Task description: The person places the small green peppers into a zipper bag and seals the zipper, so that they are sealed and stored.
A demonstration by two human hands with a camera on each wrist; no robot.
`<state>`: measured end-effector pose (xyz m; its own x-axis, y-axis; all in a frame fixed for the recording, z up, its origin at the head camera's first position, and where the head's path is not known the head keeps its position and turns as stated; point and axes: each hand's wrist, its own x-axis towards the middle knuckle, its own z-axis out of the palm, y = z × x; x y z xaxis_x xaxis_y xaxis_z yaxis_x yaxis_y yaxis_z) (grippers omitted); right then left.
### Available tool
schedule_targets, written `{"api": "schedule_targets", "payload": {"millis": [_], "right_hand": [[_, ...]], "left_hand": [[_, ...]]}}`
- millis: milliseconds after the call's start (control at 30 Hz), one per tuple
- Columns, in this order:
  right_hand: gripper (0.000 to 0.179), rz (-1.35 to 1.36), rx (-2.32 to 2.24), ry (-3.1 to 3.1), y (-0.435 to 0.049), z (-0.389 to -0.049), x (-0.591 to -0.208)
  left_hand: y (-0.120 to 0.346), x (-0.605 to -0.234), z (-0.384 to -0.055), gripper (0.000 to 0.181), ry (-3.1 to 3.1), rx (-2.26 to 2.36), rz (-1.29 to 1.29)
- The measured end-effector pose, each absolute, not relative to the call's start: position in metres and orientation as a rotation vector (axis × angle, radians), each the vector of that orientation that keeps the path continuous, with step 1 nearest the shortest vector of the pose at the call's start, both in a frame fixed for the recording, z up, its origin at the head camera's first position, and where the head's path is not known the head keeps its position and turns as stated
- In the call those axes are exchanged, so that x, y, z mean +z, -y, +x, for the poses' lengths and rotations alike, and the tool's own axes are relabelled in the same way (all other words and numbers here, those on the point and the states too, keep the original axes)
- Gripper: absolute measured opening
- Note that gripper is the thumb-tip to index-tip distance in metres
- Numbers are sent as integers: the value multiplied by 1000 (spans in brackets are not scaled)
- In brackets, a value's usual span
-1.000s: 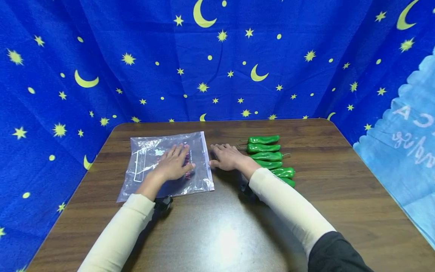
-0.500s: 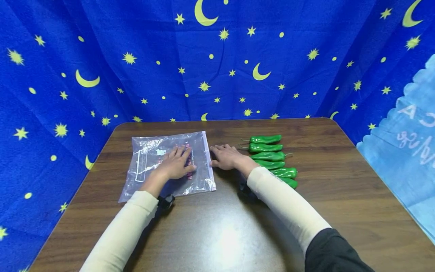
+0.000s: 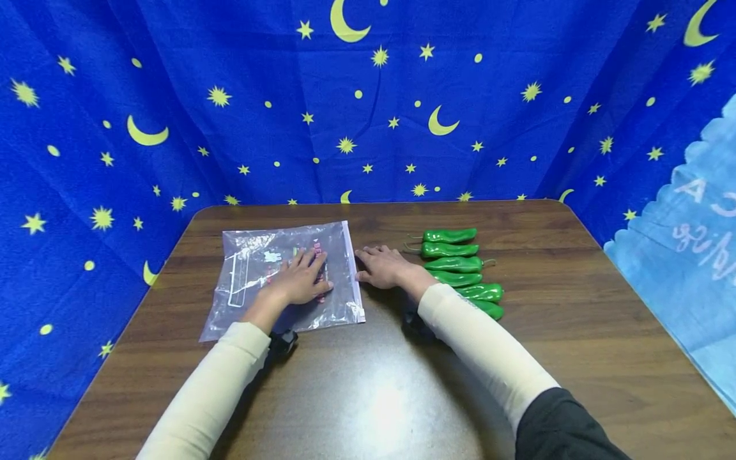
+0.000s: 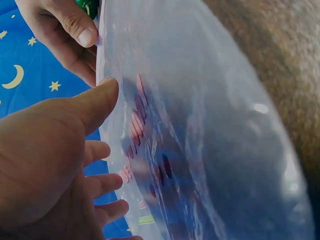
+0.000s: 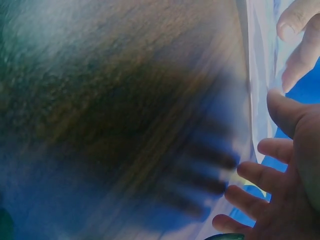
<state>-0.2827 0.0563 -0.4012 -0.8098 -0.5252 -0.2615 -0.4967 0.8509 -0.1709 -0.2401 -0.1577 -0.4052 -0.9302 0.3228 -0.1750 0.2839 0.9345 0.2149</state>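
Note:
A clear plastic zip bag [image 3: 253,268] with red print lies flat on the table, its zip strip [image 3: 352,275] on the right side. My left hand [image 3: 294,281] rests over the bag with fingers spread. In the left wrist view that hand's fingertips [image 4: 117,207] come right down to the film. Just right of the zip strip, my right hand [image 3: 384,266] lies low over the table, fingers extended and holding nothing. Its thumb [image 5: 282,110] is close to the bag's edge in the right wrist view. Several green peppers [image 3: 454,264] lie beyond the right wrist, partly hidden by the sleeve.
The brown wooden table [image 3: 552,306] reaches back to a blue curtain [image 3: 391,160] with yellow moons and stars. A light blue cloth [image 3: 684,281] hangs at the right. Dark wrist devices [image 3: 283,344] sit under the forearms.
My left hand has shifted slightly right over the bag. My right hand stays beside the zip strip, and the peppers have not moved. The head view has turned a little.

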Motion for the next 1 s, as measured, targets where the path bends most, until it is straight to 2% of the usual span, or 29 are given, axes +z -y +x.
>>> {"api": "schedule_targets", "payload": {"millis": [467,1000], "right_hand": [[57,-828,-129,-2735,-58,-283,-403],[42,-1049,-288,-2808,-63,-284,-404]], "left_hand": [[155,-404,-239,72,-2866,274,441],[156,-404,-238,71,-2839,269,443]]}}
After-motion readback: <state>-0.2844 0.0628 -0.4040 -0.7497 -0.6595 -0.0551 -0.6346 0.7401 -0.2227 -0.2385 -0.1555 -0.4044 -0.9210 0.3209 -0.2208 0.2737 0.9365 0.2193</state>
